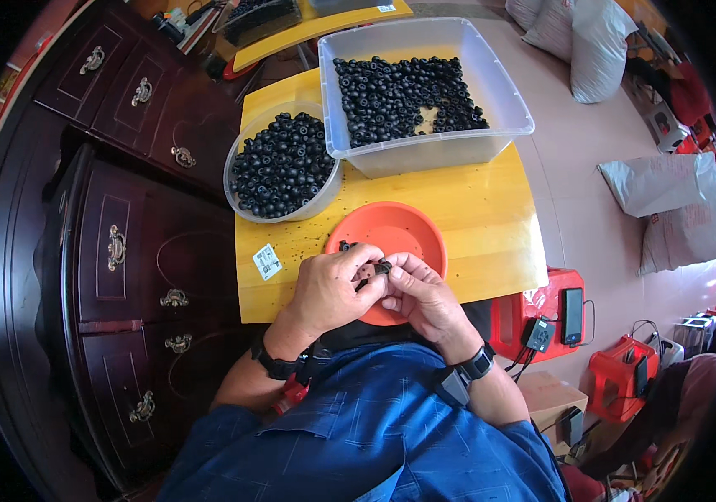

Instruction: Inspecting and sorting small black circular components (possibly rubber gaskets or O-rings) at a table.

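My left hand (330,284) and my right hand (427,294) meet over a round orange plastic dish (404,224). Between their fingertips is a small black part (382,268), pinched from both sides; its exact shape is too small to make out. The left fingers are curled, and dark bits show within them. Another small black piece (345,245) shows just beyond the left knuckles, by the dish's rim. Dark specks dot the dish's inside. Past the dish, a round translucent tub (324,203) holds many black ring-shaped parts (284,165).
A large clear plastic bin (425,155) with more black rings stands at the back of the yellow table (492,222). A white label (267,262) lies left of the dish. Dark wooden drawers (145,243) flank the left; a red stool (534,322) with devices stands right.
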The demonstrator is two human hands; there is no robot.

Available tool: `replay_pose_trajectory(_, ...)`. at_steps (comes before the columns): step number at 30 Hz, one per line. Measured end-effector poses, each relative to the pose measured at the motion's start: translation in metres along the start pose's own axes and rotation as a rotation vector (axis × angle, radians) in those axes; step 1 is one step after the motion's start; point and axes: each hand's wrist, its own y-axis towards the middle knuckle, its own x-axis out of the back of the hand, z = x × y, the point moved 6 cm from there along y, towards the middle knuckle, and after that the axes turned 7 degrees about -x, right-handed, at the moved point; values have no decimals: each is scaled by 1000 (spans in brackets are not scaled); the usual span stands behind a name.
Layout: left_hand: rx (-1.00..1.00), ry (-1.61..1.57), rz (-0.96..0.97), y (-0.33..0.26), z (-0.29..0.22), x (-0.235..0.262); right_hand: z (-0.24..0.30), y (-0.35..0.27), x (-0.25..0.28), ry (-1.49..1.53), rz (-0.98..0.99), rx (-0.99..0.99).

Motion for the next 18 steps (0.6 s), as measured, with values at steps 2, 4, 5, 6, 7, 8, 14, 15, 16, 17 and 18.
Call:
replay_pose_trajectory(2, -16, -8, -8, -1, 1, -1, 1, -1, -5, 27, 5, -2)
replay_pose_trajectory(4, -33, -7, -10, 1, -1, -4, 2, -1, -3, 62, 18, -3)
replay_pose_trajectory(5, -41, -16, 11, 2, -2, -6, 2, -1, -1, 76, 27, -7)
replay_pose_trajectory(6, -48, -28, 29, 2, -2, -6, 1, 0, 0, 87, 33, -12)
replay_pose_trajectory(7, -48, -29, 29, 3, -2, -5, 0, 1, 1, 86, 32, -11)
replay_pose_trajectory(8, -64, -19, 51, 4, -2, -5, -1, 2, 2, 102, 42, -14)
replay_pose_trajectory(14, 6, -30, 105, 4, -5, -7, 0, 2, -6, 175, 9, -19)
replay_pose_trajectory(15, 27, -28, 90, 2, -2, -7, -2, 2, -4, 187, -7, -26)
replay_pose_trajectory(16, 28, -28, 87, 1, 0, -8, -3, 2, -4, 185, -5, -28)
replay_pose_trajectory(17, 15, -34, 82, 0, 1, -7, -3, 2, -3, 205, 3, -18)
replay_pose_trajectory(18, 1, -42, 79, -1, 1, -8, -3, 2, -2, 226, 8, -7)
